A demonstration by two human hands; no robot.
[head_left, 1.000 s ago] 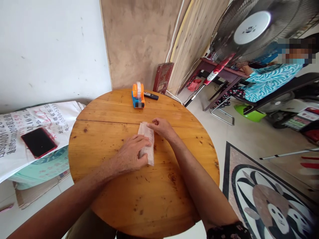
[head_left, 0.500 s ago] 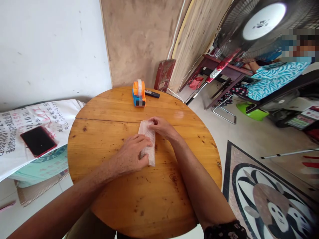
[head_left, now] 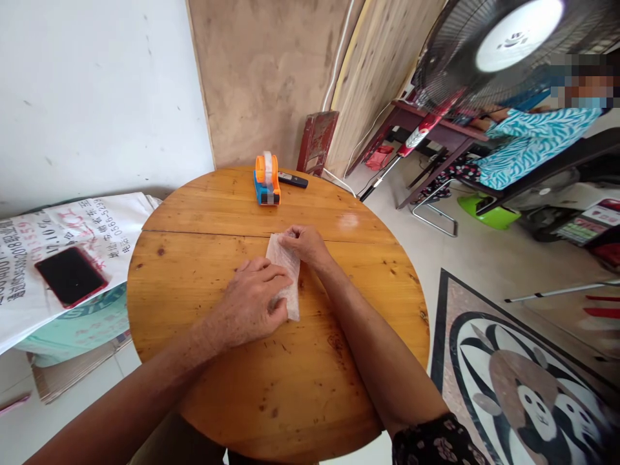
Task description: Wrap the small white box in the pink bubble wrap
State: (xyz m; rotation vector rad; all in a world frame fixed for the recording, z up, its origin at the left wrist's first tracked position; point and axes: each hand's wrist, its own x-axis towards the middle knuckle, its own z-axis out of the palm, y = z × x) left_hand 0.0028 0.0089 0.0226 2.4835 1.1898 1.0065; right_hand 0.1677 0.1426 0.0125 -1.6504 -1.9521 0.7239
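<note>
A narrow, folded strip of pinkish-white, see-through bubble wrap (head_left: 290,263) lies on the round wooden table (head_left: 310,387). My left hand (head_left: 256,290) lies over its near half, fingers spread across the top and thumb apart near the lower end. With thumb and fingertips, my right hand (head_left: 303,244) pinches the upper right edge of the wrap. Whatever is inside the folds, if anything, cannot be made out.
Toward the far edge stands an orange and blue tape dispenser (head_left: 267,179), with a black pen-like object (head_left: 293,179) beside it. A phone (head_left: 71,276) lies on a printed sack (head_left: 123,226) to the left. Beyond the table at right are a fan (head_left: 518,35) and a seated person (head_left: 537,142).
The far end of the wrap looks wider and less bunched under my right fingers, which have shifted slightly left. My left hand stays on it. The whole view has shifted a little.
</note>
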